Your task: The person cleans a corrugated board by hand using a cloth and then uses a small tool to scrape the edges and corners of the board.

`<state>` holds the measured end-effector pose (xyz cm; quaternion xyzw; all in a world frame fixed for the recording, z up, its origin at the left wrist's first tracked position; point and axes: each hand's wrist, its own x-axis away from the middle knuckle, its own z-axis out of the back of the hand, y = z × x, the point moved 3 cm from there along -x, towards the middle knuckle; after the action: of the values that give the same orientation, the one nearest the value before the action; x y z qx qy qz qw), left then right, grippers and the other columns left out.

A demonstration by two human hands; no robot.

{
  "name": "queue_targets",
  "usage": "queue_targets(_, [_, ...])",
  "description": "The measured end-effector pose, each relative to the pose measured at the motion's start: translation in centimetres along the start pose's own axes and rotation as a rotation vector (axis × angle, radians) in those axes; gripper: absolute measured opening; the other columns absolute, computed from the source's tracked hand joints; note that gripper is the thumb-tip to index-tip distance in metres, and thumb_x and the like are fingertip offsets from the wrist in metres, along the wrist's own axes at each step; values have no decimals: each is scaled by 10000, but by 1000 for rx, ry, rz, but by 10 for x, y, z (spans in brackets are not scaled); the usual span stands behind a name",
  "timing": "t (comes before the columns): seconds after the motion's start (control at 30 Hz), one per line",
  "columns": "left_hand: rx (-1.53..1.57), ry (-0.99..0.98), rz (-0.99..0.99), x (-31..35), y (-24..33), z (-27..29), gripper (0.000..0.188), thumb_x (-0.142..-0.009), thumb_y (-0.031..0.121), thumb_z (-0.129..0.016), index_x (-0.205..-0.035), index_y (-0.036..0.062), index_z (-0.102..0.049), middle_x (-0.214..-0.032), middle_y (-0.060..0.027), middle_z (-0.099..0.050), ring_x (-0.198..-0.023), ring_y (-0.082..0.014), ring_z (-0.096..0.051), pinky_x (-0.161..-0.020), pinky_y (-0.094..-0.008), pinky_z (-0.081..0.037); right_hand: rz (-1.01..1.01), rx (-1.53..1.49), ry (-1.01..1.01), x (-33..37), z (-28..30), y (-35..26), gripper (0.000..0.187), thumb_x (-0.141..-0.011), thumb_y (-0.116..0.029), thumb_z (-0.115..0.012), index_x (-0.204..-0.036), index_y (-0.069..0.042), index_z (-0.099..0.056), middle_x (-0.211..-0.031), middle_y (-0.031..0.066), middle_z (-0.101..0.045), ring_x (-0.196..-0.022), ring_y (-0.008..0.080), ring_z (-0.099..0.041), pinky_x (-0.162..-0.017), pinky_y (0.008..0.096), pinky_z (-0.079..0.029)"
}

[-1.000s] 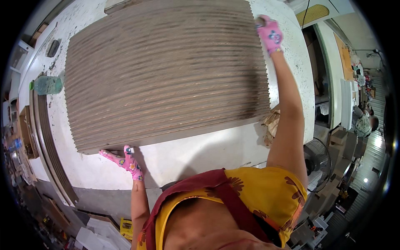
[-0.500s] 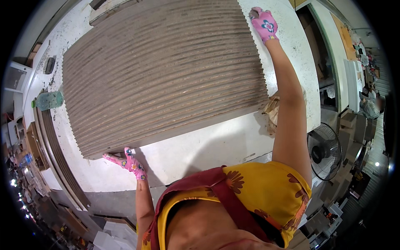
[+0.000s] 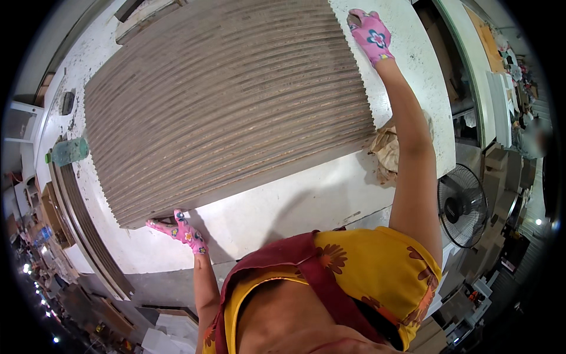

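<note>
Many long grey-brown strips [image 3: 230, 112] lie packed side by side, forming a broad ribbed block with jagged ends. At the block's near left edge is my left hand [image 3: 187, 235], in a pink flowered glove. Its thumb and fingers are apart, with the fingertips against the nearest strip. My right arm reaches far forward, past the block's right end. There my right hand [image 3: 374, 39], gloved alike, rests close beside the strip ends with its fingers curled in. Whatever the curled fingers may hold is hidden.
Beneath the strips is a white table [image 3: 306, 197]. A green-capped bottle [image 3: 69, 151] lies by the left end, with a small dark block [image 3: 68, 102] beyond it. Crumpled brown paper [image 3: 386, 154] sits by my right forearm. A black fan [image 3: 461, 206] stands off the table's right edge.
The view has shifted slightly, so the strips and bottle appear a little further left. Both hands keep almost the same places, and the strips look unchanged.
</note>
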<state>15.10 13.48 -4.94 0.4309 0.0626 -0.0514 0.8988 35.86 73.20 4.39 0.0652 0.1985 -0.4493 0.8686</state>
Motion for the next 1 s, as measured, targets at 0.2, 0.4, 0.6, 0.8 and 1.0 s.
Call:
queue_targets(0.2, [-72, 6, -12, 2, -7, 7, 798, -915, 223, -584, -1485, -29, -84, -1566, -173, -73, -1442, -267, -102, -1167, -360, -98, 754, -464, -167, 136, 48, -164, 285, -884, -272, -529, -1152, -205, -600, -1027, 28, -642, -930, 229, -598, -804, 353, -521])
queue_targets(0.4, [44, -6, 39, 6, 8, 2, 831, -871, 136, -591, -1490, -20, -59, -1567, -168, -65, -1441, -260, -105, -1167, -360, -111, 361, -289, -152, 74, -12, -31, 277, -960, -322, -435, -1177, -222, -574, -1193, 121, -559, -879, 269, -624, -739, 349, -546])
queue_targets(0.6, [152, -8, 37, 5, 3, -1, 830, -900, 216, -589, -1493, -8, -54, -1571, -157, -45, -1445, -258, -83, -1166, -375, -89, -67, -296, -214, 83, 37, -13, 288, -907, -398, -561, -1149, -248, -606, -814, 98, -620, -745, 222, -639, -663, 352, -547])
queue_targets(0.8, [104, 20, 44, 6, -2, 0, 835, -893, 202, -591, -1495, -2, -49, -1570, -148, -48, -1440, -249, -98, -1164, -372, -106, 523, -130, -366, 138, 47, -87, 294, -952, -338, -473, -1126, -135, -593, -879, 101, -640, -788, 228, -638, -661, 367, -555])
queue_targets(1.0, [183, 13, 59, 6, -1, 0, 828, -908, 248, -593, -1489, -21, -68, -1566, -159, -68, -1440, -264, -103, -1167, -379, -99, -132, -154, -84, 86, 29, 47, 282, -891, -340, -610, -1107, -161, -642, -1019, 119, -651, -830, 210, -652, -692, 319, -558])
